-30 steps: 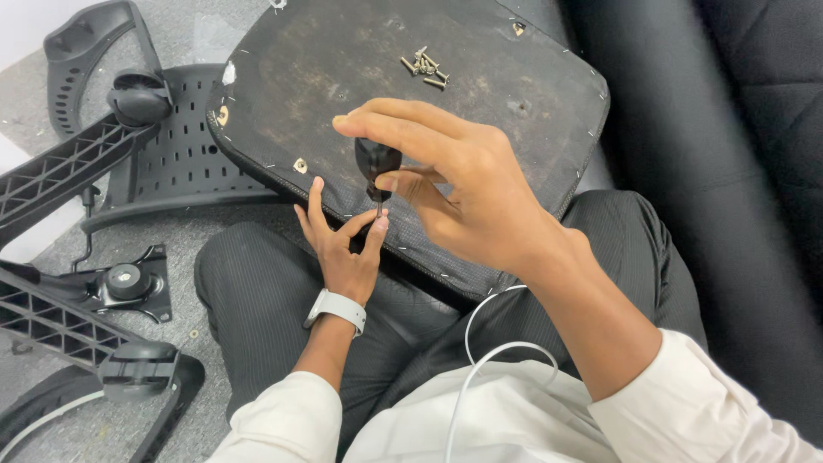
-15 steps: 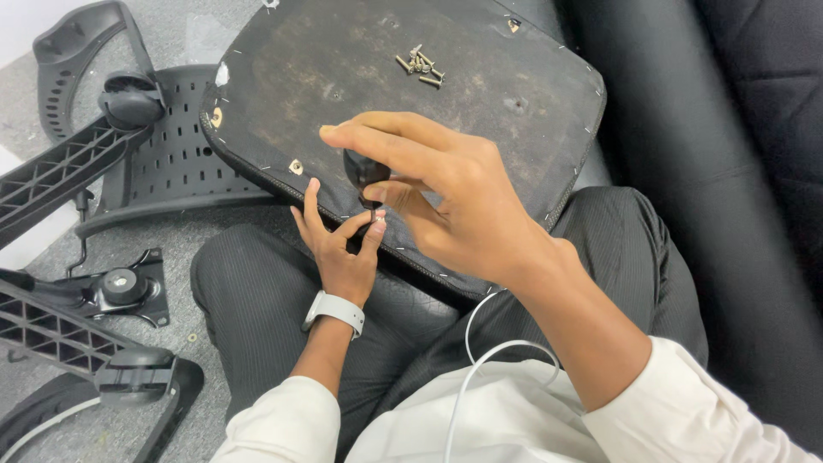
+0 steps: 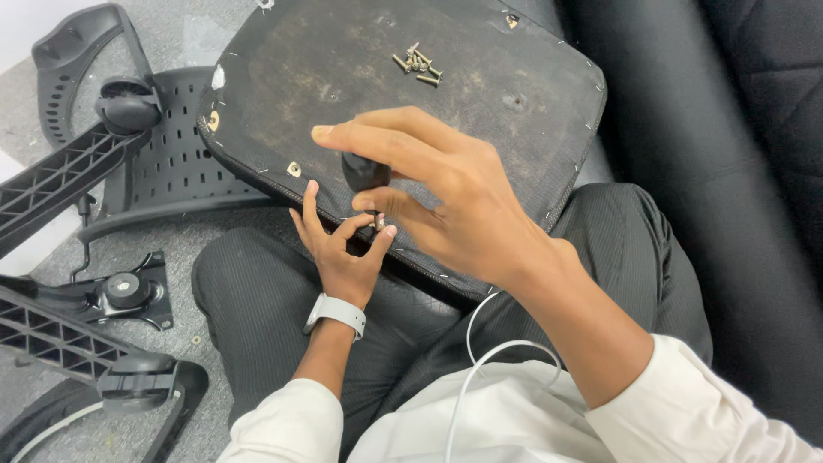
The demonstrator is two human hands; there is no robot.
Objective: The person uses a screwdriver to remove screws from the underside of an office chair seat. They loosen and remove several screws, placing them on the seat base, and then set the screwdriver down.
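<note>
On a grey carpeted floor (image 3: 193,39), black plastic chair parts lie scattered at the left: an armrest (image 3: 64,51), a ribbed arm (image 3: 60,176), a perforated back panel (image 3: 171,154) and a metal mounting plate (image 3: 129,291). To their right, a dark seat board (image 3: 480,103), its underside up and edged with staples, rests across the seated person's lap in dark striped trousers (image 3: 257,300). A small heap of screws (image 3: 417,64) sits near the board's far edge. The left hand (image 3: 343,253), a white watch (image 3: 336,310) on its wrist, pinches narrowly at the board's near rim, fingertips steadying the tip of a screwdriver (image 3: 364,176). The right hand (image 3: 454,201) is closed around the stubby black handle, forefinger stretched out above it. A white cable (image 3: 480,356) loops over the white shirt, and a black padded sofa (image 3: 729,129) fills the right side. No labels or signs are legible. Compared with a second ago, the right hand has turned slightly on the handle and the left thumb has shifted toward the tip; the seat board sits a touch higher in view.
</note>
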